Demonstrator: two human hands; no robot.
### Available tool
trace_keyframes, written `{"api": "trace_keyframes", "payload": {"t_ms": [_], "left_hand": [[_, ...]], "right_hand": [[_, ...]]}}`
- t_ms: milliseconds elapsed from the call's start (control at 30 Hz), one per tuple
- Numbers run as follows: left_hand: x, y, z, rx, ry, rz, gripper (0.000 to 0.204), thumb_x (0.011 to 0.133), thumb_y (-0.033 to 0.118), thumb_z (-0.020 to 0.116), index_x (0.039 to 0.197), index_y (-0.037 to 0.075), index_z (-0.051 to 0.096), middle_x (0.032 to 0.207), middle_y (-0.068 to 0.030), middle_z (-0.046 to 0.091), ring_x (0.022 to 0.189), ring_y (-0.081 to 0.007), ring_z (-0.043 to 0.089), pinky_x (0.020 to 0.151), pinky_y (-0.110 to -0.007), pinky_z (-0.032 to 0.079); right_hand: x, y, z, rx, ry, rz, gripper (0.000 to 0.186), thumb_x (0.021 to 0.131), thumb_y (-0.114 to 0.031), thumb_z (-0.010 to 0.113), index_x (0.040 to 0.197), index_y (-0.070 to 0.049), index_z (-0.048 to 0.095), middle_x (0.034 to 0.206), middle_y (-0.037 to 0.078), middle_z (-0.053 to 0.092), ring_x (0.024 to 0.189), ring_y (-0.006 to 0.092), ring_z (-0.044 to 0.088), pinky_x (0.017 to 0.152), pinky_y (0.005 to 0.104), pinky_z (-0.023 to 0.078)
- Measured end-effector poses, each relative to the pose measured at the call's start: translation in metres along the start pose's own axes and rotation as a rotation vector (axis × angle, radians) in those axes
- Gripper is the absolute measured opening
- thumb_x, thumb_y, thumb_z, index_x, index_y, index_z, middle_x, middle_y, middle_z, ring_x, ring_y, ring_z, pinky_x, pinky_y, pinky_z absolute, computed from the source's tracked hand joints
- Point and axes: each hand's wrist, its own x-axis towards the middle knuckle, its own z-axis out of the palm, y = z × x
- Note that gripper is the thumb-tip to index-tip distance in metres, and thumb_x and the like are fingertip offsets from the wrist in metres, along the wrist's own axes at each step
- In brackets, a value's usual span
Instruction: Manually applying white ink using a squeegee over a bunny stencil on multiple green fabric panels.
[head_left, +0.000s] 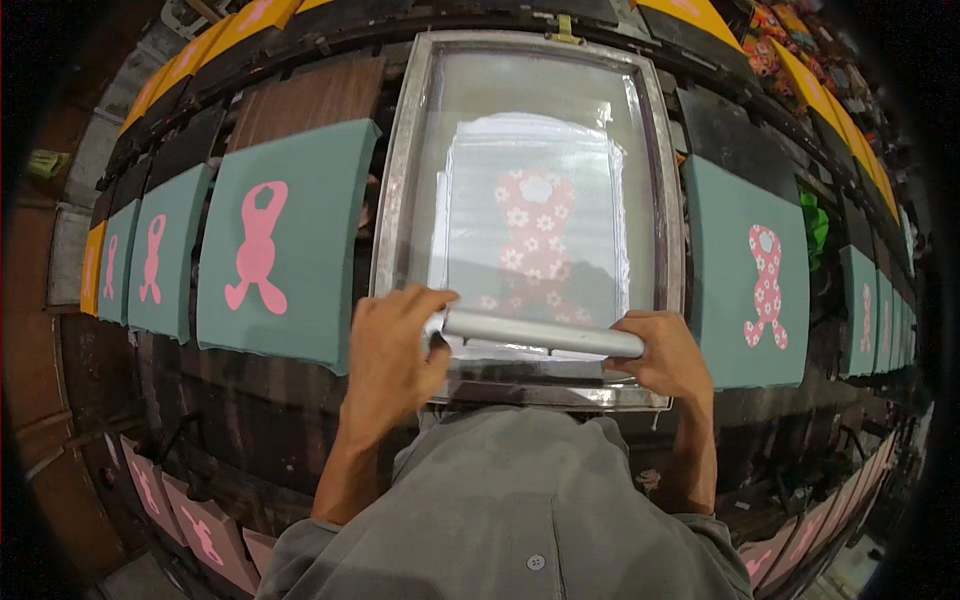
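Observation:
A silver-handled squeegee point(545, 333) lies crosswise near the close end of a metal-framed printing screen point(395, 200). My left hand point(395, 335) is curled at its left end, fingertips over the top and thumb below. At the opposite end, my right hand point(668, 350) grips the handle from above. Through the screen mesh shows a pink rabbit-like shape with white flowers point(535, 225), its lower part shaded. White ink streaks line the sides of the mesh window. The squeegee's blade edge is mostly hidden under the handle.
Left of the screen, a green cloth panel point(325, 200) bears a plain pink rabbit-like print. To the right, another green panel point(725, 270) carries a flowered one. Further panels run off both sides, with yellow ones point(270, 15) behind and brownish-pink ones point(210, 525) at lower left. A metal clamp point(565, 30) sits at the frame's far edge.

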Motion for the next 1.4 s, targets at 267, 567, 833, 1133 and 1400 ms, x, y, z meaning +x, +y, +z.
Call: {"api": "trace_keyframes", "payload": {"t_ms": [267,567,833,1133,1400], "left_hand": [[-0.039,-0.071,0.036,-0.190,0.418,-0.491,0.030,0.097,0.013,0.053,0.123,0.000,0.061,0.107,-0.0181,0.062,0.096,-0.0349,0.060,0.090,-0.042,0.047],[-0.063,-0.094,0.085,-0.277,0.387,-0.764,0.049,0.106,0.036,0.039,0.097,-0.007,0.060,0.094,-0.0275,0.062,0.086,-0.0441,0.057,0.079,-0.048,0.044],[-0.064,-0.093,0.088,-0.188,0.440,-0.828,0.050,0.106,0.037,0.041,0.094,-0.007,0.061,0.086,-0.0278,0.063,0.081,-0.0456,0.057,0.075,-0.049,0.044],[-0.068,-0.086,0.058,-0.175,0.438,-0.876,0.052,0.105,0.037,0.044,0.090,-0.011,0.060,0.077,-0.0276,0.057,0.069,-0.0346,0.052,0.070,-0.045,0.043],[-0.103,-0.164,-0.017,-0.238,0.570,-0.858,0.053,0.104,0.038,0.046,0.091,-0.012,0.057,0.071,-0.0210,0.049,0.069,-0.0265,0.042,0.068,-0.043,0.040]], "right_hand": [[-0.030,0.067,-0.012,0.671,0.216,0.286,0.030,0.075,-0.011,0.083,0.097,0.005,0.070,0.083,0.002,0.068,0.077,0.0141,0.062,0.072,0.0312,0.049],[-0.005,0.117,0.029,1.206,0.773,0.194,0.032,0.080,-0.005,0.079,0.109,0.003,0.068,0.101,0.007,0.071,0.091,0.0191,0.068,0.087,0.0331,0.052],[0.001,0.109,0.020,1.107,0.768,0.217,0.032,0.080,-0.005,0.080,0.108,0.004,0.069,0.101,0.007,0.072,0.089,0.0175,0.067,0.085,0.0324,0.052],[-0.008,0.072,0.005,1.080,0.782,0.204,0.028,0.079,-0.007,0.081,0.103,0.004,0.070,0.095,0.006,0.071,0.084,0.0150,0.065,0.081,0.0309,0.052],[0.050,-0.011,0.061,1.017,0.728,0.164,0.034,0.081,-0.008,0.079,0.111,0.004,0.068,0.102,0.007,0.070,0.093,0.0170,0.065,0.090,0.0342,0.049]]}}
